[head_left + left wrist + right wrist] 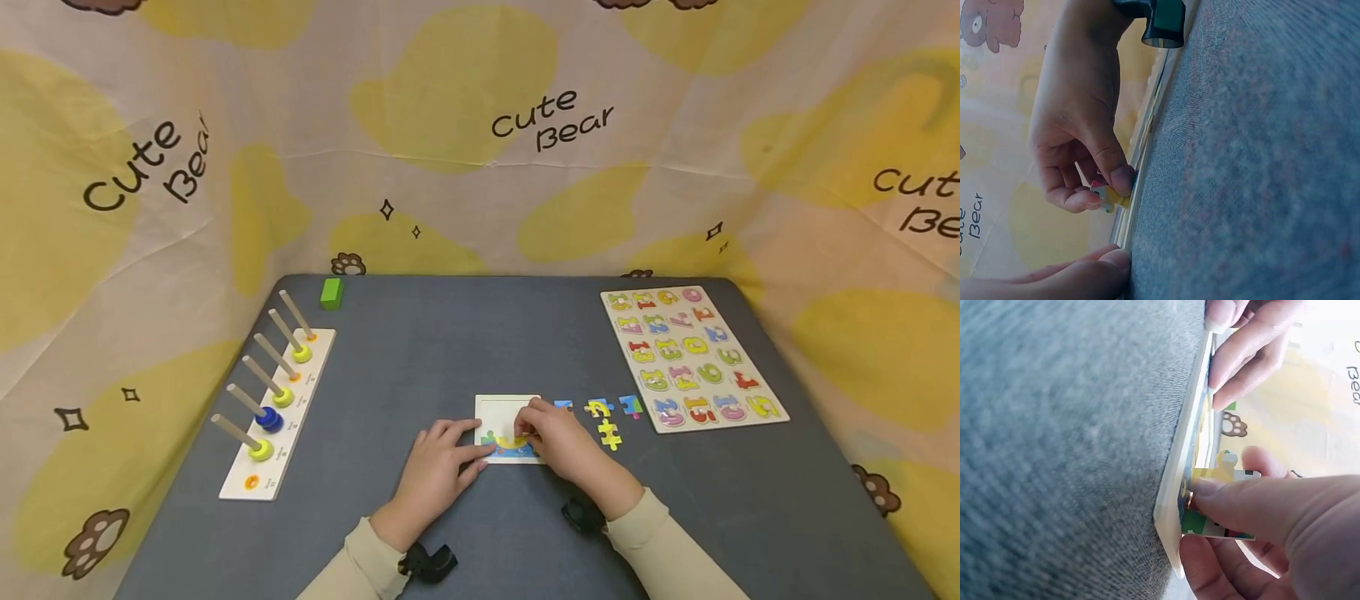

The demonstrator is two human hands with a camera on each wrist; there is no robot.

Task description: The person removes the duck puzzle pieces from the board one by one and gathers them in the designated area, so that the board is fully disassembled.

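Observation:
A small white puzzle tray lies in front of me, with blue, yellow and green pieces fitted along its near side. My left hand rests with extended fingers on its left edge, fingertips touching the rim. Over the tray's right part, my right hand pinches a jigsaw piece between thumb and fingers. Green, yellow and white show on that piece in the right wrist view, held on edge close against the tray. My fingers hide much of it in the head view.
Several loose jigsaw pieces lie right of the tray. Farther right is a number puzzle board. A peg board with yellow and blue rings stands at the left, and a green block sits at the back left.

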